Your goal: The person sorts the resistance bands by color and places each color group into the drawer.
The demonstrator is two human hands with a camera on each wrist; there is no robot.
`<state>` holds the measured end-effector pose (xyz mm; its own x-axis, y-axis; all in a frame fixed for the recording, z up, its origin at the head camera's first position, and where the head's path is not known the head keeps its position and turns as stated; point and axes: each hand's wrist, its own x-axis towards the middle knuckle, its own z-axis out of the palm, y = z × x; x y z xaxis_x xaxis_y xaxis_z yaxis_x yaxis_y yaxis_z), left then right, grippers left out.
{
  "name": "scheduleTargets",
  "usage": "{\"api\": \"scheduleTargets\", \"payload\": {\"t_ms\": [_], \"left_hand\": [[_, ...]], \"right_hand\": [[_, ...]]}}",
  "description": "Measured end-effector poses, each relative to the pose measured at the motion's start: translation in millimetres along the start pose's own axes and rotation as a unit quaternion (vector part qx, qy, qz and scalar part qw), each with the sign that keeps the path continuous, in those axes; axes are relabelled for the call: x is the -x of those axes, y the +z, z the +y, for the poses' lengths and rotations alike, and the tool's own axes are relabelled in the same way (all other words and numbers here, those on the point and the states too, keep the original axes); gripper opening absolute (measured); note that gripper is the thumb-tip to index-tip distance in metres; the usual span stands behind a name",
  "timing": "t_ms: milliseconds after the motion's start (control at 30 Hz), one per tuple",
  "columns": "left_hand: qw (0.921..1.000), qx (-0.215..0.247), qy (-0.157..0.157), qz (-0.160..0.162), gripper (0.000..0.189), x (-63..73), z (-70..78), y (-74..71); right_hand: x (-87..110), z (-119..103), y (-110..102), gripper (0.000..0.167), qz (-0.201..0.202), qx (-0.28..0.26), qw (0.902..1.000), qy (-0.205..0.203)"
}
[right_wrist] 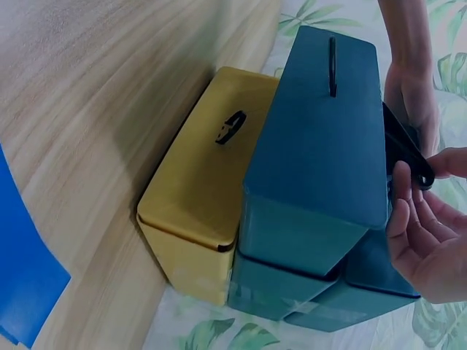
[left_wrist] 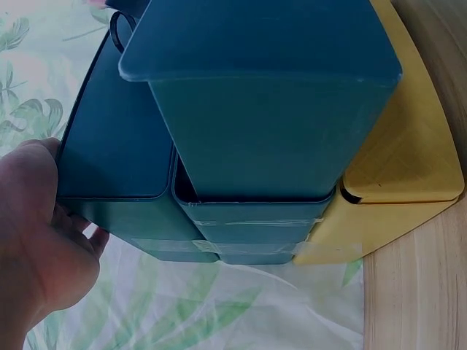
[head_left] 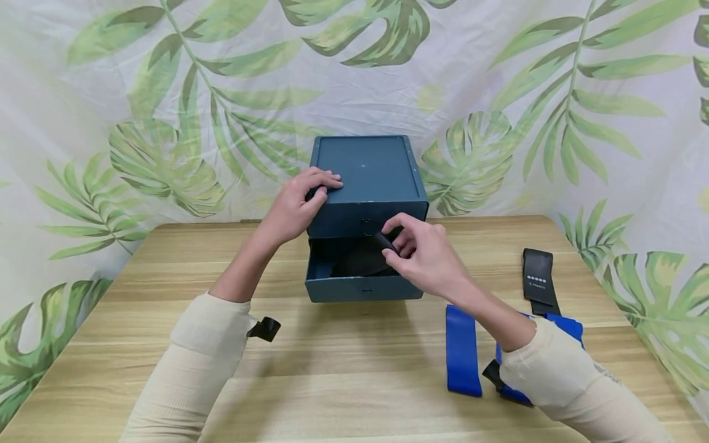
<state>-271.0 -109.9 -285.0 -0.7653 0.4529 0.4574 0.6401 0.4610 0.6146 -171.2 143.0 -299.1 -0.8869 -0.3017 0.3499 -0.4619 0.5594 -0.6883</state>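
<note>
Cabinet [head_left: 365, 166]: blue, standing on the table [head_left: 310, 381] near its far edge. Three tiers: top drawer [head_left: 340, 220] closed, with a black loop handle; middle drawer [head_left: 338, 290] pulled out toward the person; yellow drawer [left_wrist: 408, 157] at the base, closed, seen in both wrist views.

Black item [head_left: 385, 241]: one, at the mouth of the middle drawer, just below the top drawer's front. A dark mass lies inside the middle drawer behind it; whether the two are joined cannot be told from the head view.

Right hand [head_left: 423, 252]: pinches the black item between thumb and fingers, over the right part of the middle drawer.

Left hand [head_left: 299, 200]: rests on the cabinet's left upper edge, index finger extended over the top; loosely spread, lifting nothing.

Black strap [head_left: 537, 277]: one, folded, lying at the table's right side; pale marks and lettering, too small to read surely.

Blue straps [head_left: 464, 351]: one flat, left of the right forearm; further blue lengths partly hidden beneath that forearm, near the black strap.

Sleeves [head_left: 205, 351]: a pair, cream.

Cloth [head_left: 376, 104]: pale, printed with green leaves, behind the table.
</note>
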Motion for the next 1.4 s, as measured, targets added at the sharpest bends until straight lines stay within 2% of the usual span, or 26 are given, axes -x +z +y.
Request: {"api": "scheduleTargets", "payload": {"t_ms": [333,567,867,967,1067,1233,1400], "left_hand": [[1.0000,-0.003,-0.004,-0.003,0.034,0.0,0.8,-1.2],[0.9999,-0.005,-0.008,-0.004,0.034,0.5,0.6,-2.0],[0.9999,-0.008,-0.009,-0.008,0.033,0.3,1.6,-2.9],[0.9999,-0.009,-0.009,-0.009,0.033,0.1,1.9,-2.9],[0.9999,-0.008,-0.009,-0.009,0.033,0.0,2.3,-2.9],[0.9998,-0.008,-0.012,-0.012,0.033,0.5,2.6,-3.0],[0.9998,-0.010,-0.012,-0.014,0.034,0.8,2.9,-3.1]], "right_hand": [[-5.2,8.2,-9.5,0.023,-0.048,0.061,0.9960,0.044],[-6.1,10.3,-11.7,0.025,-0.087,0.116,0.9871,0.069],[-4.8,4.6,-14.1,0.026,-0.115,0.180,0.9725,0.093],[-3.8,1.2,-16.1,0.026,-0.116,0.209,0.9671,0.087],[-3.0,0.2,-21.0,0.025,-0.105,0.223,0.9656,0.084],[-3.5,9.8,-40.4,0.021,-0.073,0.199,0.9738,0.084],[-6.0,31.4,-65.7,0.023,-0.050,0.160,0.9794,0.113]]}}
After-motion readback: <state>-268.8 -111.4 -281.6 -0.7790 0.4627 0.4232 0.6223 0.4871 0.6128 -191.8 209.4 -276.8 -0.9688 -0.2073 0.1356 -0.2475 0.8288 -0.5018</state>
